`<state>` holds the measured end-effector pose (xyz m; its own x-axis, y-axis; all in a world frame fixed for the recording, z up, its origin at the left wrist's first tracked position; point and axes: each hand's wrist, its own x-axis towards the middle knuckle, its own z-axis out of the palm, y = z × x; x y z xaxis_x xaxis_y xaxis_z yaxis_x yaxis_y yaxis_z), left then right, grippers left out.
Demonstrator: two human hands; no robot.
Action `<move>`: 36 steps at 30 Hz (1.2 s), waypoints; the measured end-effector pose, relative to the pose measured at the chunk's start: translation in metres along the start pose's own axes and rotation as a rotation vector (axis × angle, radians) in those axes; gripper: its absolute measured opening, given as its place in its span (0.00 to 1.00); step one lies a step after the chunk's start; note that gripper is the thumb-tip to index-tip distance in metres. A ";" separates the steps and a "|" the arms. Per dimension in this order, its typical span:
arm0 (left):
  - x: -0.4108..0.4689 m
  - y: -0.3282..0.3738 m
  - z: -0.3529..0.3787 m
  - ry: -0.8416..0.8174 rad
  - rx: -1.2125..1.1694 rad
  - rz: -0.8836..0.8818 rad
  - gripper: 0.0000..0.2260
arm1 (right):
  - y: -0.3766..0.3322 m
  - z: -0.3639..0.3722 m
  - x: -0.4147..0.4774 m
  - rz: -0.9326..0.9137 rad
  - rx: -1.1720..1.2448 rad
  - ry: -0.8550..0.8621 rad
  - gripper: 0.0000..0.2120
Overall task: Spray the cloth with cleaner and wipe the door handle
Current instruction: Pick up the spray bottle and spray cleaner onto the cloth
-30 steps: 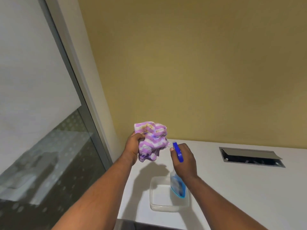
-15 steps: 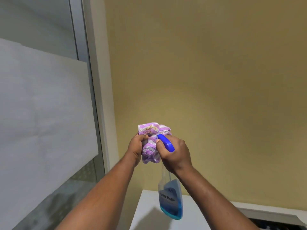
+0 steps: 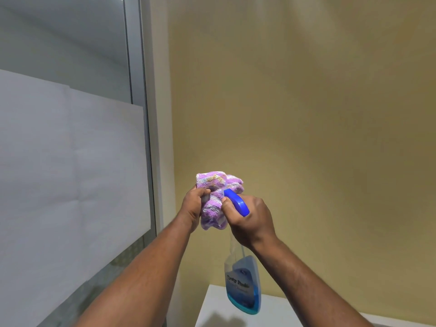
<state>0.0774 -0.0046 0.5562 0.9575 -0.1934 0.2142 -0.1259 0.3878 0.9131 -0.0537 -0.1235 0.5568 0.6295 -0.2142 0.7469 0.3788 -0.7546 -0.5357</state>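
A bunched purple-and-white striped cloth (image 3: 215,197) is gripped in my left hand (image 3: 192,208), held up in front of the yellow wall. My right hand (image 3: 247,219) holds a clear spray bottle (image 3: 243,286) by its neck, with blue liquid low in the bottle. Its blue spray head (image 3: 236,201) points left and sits right against the cloth. My fingers wrap the trigger area, which is hidden. No door handle is in view.
A frosted glass panel (image 3: 70,173) in a grey metal frame (image 3: 141,114) fills the left side. A white tabletop (image 3: 283,312) lies below the bottle at the bottom edge. The yellow wall (image 3: 318,114) is straight ahead.
Both hands rose and the view tilted up, so the tray and most of the table left the picture. The bottle's nozzle closed in on the cloth and now stays against it.
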 end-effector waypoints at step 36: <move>0.012 0.003 -0.007 0.055 -0.070 0.022 0.09 | 0.043 0.008 -0.056 0.004 -0.171 -0.072 0.19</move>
<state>0.0902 0.0004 0.5587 0.9678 -0.1350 0.2124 -0.1302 0.4538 0.8816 -0.0673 -0.1384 0.4886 0.6800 -0.1774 0.7114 0.2593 -0.8494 -0.4596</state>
